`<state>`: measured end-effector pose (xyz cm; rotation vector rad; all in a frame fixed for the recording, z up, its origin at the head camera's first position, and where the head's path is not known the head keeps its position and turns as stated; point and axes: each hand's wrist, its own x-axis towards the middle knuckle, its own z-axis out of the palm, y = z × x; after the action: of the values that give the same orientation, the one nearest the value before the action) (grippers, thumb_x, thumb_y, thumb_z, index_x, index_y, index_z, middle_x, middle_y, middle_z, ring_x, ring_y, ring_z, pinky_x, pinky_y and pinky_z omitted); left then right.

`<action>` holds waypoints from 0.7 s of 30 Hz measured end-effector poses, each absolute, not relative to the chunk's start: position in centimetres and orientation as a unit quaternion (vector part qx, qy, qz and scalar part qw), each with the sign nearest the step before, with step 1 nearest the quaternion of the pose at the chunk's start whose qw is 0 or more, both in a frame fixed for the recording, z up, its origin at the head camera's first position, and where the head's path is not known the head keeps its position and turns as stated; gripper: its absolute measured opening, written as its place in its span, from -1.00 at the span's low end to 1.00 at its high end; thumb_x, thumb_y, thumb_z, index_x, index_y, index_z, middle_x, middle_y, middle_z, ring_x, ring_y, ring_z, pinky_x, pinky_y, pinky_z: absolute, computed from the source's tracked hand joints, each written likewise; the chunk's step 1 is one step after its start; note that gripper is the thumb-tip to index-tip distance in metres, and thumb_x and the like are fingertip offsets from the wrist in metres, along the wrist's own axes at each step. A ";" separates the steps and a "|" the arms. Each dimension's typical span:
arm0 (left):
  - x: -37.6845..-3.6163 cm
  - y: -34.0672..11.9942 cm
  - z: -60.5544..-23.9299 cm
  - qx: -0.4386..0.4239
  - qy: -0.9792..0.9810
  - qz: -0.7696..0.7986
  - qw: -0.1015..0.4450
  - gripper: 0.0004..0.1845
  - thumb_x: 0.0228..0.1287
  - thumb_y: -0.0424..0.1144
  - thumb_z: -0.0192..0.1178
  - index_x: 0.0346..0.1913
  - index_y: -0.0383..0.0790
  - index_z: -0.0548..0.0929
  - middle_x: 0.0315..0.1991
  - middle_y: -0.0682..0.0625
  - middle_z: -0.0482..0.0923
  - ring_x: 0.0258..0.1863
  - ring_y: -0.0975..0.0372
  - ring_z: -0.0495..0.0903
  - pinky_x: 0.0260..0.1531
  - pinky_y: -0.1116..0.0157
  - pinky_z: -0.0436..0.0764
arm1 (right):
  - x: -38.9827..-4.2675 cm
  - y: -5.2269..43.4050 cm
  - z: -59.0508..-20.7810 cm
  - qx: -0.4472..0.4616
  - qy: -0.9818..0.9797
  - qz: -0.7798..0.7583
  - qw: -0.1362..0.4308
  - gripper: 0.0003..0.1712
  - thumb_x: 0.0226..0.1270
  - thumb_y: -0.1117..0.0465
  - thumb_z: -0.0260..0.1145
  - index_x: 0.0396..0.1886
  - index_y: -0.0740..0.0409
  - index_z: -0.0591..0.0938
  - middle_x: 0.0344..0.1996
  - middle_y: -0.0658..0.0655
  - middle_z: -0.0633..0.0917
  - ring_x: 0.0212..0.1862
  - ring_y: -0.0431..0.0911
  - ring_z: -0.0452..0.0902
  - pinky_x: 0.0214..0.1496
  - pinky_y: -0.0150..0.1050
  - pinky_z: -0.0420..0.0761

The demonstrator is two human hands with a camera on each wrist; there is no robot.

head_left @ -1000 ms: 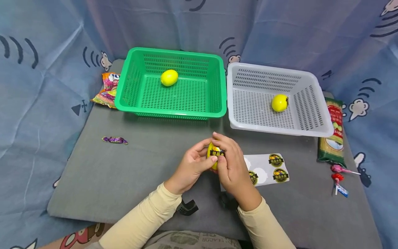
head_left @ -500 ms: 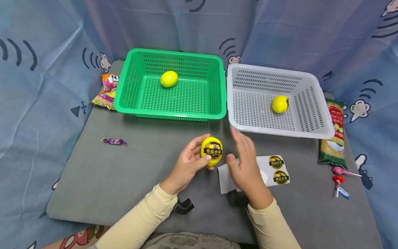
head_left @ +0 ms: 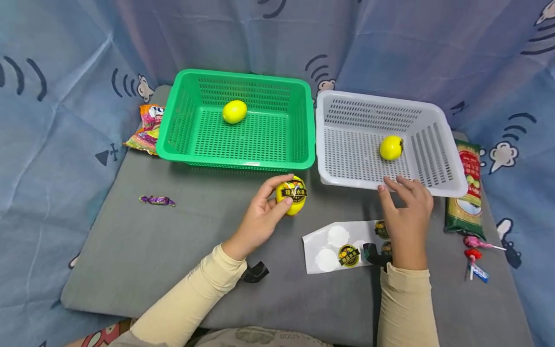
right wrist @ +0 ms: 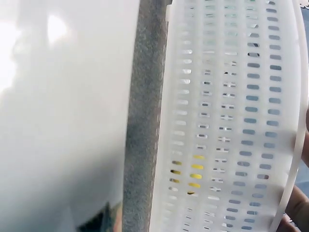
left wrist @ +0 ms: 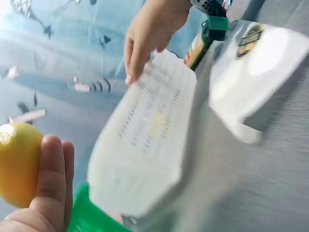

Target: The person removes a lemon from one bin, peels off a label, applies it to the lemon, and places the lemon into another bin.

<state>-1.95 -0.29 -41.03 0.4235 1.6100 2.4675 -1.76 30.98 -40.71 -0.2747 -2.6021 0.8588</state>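
Note:
My left hand [head_left: 262, 217] holds a yellow oval fruit [head_left: 297, 208] in front of the green basket [head_left: 236, 165]. A round black-and-gold sticker [head_left: 295, 192] is on the fruit, with the thumb over its lower edge. At the near rim of the white basket [head_left: 347, 183] is my right hand [head_left: 407, 217], fingers spread and slightly bent, holding nothing visible. Whether they touch the rim I cannot tell. Inside that basket lies another yellow fruit [head_left: 391, 147] with a dark leafy end. A lemon [head_left: 234, 112] lies in the green basket.
A sheet of round stickers [head_left: 318, 241] lies on the grey table [head_left: 208, 236], partly behind my right wrist. Lollipops [head_left: 472, 253] and a green-red packet [head_left: 464, 212] are at the right; a wrapped candy [head_left: 157, 200] and a colourful bag [head_left: 147, 130] at the left.
My right hand has let go of the fruit and moved right and forward to the white basket's rim. My left hand has shifted slightly forward with the fruit, whose sticker now faces up.

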 end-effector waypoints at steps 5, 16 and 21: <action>-5.7 3.4 -37.9 0.190 0.558 0.804 0.082 -0.50 0.55 -0.52 0.10 0.48 -0.40 0.38 0.39 -0.30 0.37 0.04 -0.09 0.69 -0.06 0.13 0.77 | -2.0 31.0 -40.3 -0.108 -0.924 0.308 0.200 -0.61 0.45 0.17 0.50 0.19 0.21 0.78 0.33 0.25 0.63 0.58 0.12 0.15 0.63 0.12 -0.01; -14.2 13.6 -37.4 0.165 0.706 0.661 0.193 -0.48 0.57 -0.23 0.25 0.51 -0.05 0.50 0.18 -0.04 0.56 -0.20 0.21 0.67 -0.21 0.34 0.75 | -1.9 30.9 -40.4 -0.125 -0.926 0.313 0.170 -0.60 0.46 0.11 0.50 0.20 0.14 0.78 0.33 0.21 0.62 0.55 0.14 0.13 0.58 0.20 0.07; -15.3 15.4 -37.3 0.168 0.778 0.565 0.218 -0.33 0.57 0.02 0.24 0.64 0.15 0.33 0.42 -0.07 0.46 0.19 0.12 0.63 0.16 0.12 0.67 | -1.7 31.2 -40.1 -0.119 -0.922 0.320 0.184 -0.62 0.43 0.14 0.52 0.18 0.15 0.80 0.31 0.22 0.64 0.53 0.17 0.16 0.55 0.24 0.10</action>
<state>-15.28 15.44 -37.27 0.4646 2.1539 1.5631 -1.67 31.24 -40.09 -0.3367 -2.5986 0.9020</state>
